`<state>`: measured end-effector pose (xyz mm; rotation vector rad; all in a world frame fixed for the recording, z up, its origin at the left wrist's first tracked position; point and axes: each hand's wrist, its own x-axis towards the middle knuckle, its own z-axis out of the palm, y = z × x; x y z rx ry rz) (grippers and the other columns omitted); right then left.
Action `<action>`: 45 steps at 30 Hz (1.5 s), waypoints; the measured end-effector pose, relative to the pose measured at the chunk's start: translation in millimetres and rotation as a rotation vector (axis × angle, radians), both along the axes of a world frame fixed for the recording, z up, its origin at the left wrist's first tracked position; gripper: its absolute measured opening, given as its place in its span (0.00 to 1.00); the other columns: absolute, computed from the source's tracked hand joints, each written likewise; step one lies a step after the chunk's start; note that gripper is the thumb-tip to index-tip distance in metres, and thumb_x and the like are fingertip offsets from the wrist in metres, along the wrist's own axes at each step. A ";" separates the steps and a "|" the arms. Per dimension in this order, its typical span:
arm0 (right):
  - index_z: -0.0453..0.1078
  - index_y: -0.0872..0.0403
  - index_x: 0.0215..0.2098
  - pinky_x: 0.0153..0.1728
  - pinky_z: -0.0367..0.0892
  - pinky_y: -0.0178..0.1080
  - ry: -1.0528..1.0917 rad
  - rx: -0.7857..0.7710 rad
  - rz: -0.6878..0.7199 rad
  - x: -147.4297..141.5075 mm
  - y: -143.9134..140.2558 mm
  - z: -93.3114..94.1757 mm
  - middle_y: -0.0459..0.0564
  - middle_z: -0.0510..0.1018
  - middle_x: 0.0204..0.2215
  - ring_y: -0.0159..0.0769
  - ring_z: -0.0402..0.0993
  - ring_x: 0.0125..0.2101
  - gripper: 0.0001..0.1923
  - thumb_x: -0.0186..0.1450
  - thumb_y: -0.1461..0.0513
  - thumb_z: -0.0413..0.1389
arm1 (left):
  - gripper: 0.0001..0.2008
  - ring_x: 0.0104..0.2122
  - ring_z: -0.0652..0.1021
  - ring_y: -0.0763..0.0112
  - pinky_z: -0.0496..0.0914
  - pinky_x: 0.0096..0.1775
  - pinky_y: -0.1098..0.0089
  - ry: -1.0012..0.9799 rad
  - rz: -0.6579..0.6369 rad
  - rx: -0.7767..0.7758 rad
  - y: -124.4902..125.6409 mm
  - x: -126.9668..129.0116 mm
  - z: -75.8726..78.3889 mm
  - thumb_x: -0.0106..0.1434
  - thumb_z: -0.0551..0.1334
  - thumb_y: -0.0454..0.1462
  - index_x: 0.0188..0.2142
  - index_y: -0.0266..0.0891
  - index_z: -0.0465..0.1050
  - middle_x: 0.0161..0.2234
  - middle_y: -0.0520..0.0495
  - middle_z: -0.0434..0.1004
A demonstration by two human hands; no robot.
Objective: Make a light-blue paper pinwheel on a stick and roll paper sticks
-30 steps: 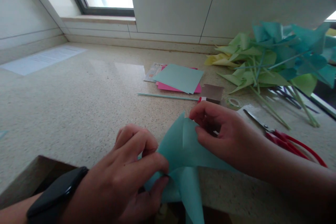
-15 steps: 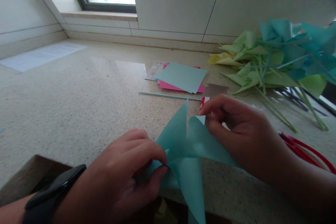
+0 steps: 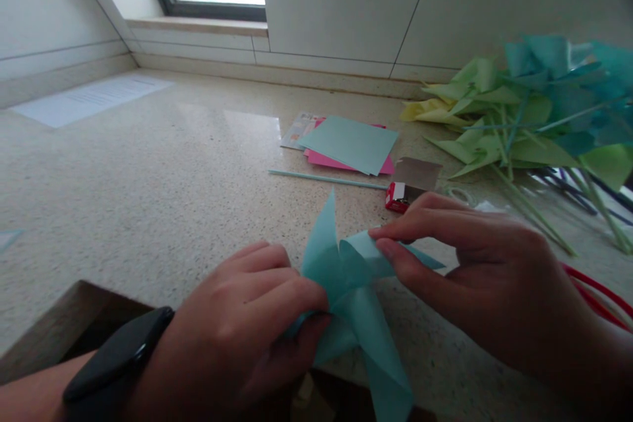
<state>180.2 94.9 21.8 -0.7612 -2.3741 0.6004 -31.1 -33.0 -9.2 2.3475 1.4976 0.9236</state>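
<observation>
A teal paper pinwheel [image 3: 353, 290] lies half-folded at the near edge of the speckled counter [image 3: 163, 178]. My left hand [image 3: 247, 323], with a black watch on its wrist, pinches the paper at its centre. My right hand [image 3: 475, 264] holds one corner flap between thumb and forefinger and bends it in over the centre. One flap stands upright between my hands, another hangs over the counter's edge.
Behind my hands lie a pale blue straw [image 3: 326, 179], a small red-and-white box [image 3: 398, 196] and a stack of teal and pink paper sheets [image 3: 349, 145]. A heap of finished green and teal pinwheels [image 3: 534, 105] fills the right. Red scissor handles [image 3: 598, 293] show behind my right wrist.
My right hand has pulled the corner flap down and inward toward the centre. The red box, hidden before, is in view. My left hand has kept its pinch.
</observation>
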 end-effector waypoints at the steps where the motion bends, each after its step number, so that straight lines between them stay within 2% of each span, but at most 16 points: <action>1: 0.79 0.47 0.34 0.32 0.70 0.40 0.002 -0.023 -0.007 0.1 -0.3 -0.5 0.46 0.80 0.31 0.37 0.75 0.32 0.04 0.64 0.61 0.61 | 0.03 0.27 0.67 0.68 0.60 0.28 0.68 0.006 -0.004 0.014 0.5 0.3 0.3 0.68 0.61 0.31 0.39 0.40 0.72 0.26 0.53 0.73; 8: 0.78 0.44 0.37 0.34 0.71 0.40 0.035 -0.107 -0.013 2.3 -7.4 0.6 0.44 0.81 0.34 0.37 0.77 0.34 0.06 0.62 0.62 0.64 | 0.04 0.25 0.67 0.68 0.59 0.28 0.66 0.096 -0.071 0.084 -0.1 -0.3 0.5 0.69 0.59 0.31 0.38 0.40 0.72 0.24 0.53 0.72; 13: 0.77 0.43 0.36 0.34 0.70 0.40 0.072 -0.050 0.009 2.3 -18.0 1.0 0.44 0.80 0.32 0.38 0.77 0.35 0.04 0.64 0.61 0.63 | 0.08 0.26 0.69 0.65 0.59 0.29 0.63 0.116 -0.117 0.115 -3.3 -0.8 3.2 0.70 0.55 0.30 0.39 0.38 0.73 0.24 0.51 0.73; 20: 0.76 0.43 0.36 0.29 0.68 0.39 0.059 0.021 0.031 -1.8 -25.9 -1.1 0.46 0.78 0.31 0.38 0.74 0.33 0.04 0.65 0.62 0.63 | 0.10 0.26 0.68 0.64 0.58 0.28 0.63 0.147 -0.088 0.156 -5.4 -0.7 5.0 0.73 0.51 0.32 0.43 0.39 0.72 0.24 0.50 0.74; 28: 0.76 0.43 0.35 0.30 0.70 0.38 0.096 -0.129 0.053 -3.7 -28.2 -2.7 0.44 0.77 0.30 0.36 0.74 0.32 0.06 0.62 0.64 0.63 | 0.08 0.26 0.65 0.65 0.56 0.28 0.63 0.127 -0.058 0.153 -8.0 -1.4 3.4 0.71 0.54 0.30 0.43 0.39 0.71 0.25 0.52 0.73; 35: 0.75 0.42 0.33 0.28 0.70 0.34 0.125 -0.228 0.060 -7.3 -29.2 -5.4 0.40 0.76 0.28 0.32 0.72 0.29 0.08 0.61 0.64 0.64 | 0.07 0.30 0.71 0.64 0.63 0.32 0.63 0.130 -0.052 0.148 -8.0 -3.7 3.4 0.69 0.59 0.30 0.44 0.40 0.71 0.30 0.51 0.79; 45: 0.74 0.44 0.30 0.24 0.68 0.30 0.108 -0.228 0.069 -9.7 -28.1 -1.3 0.39 0.75 0.25 0.29 0.70 0.25 0.09 0.59 0.67 0.63 | 0.04 0.29 0.75 0.66 0.71 0.33 0.64 0.154 -0.007 0.191 -8.6 -2.0 0.9 0.67 0.62 0.33 0.42 0.42 0.73 0.27 0.52 0.78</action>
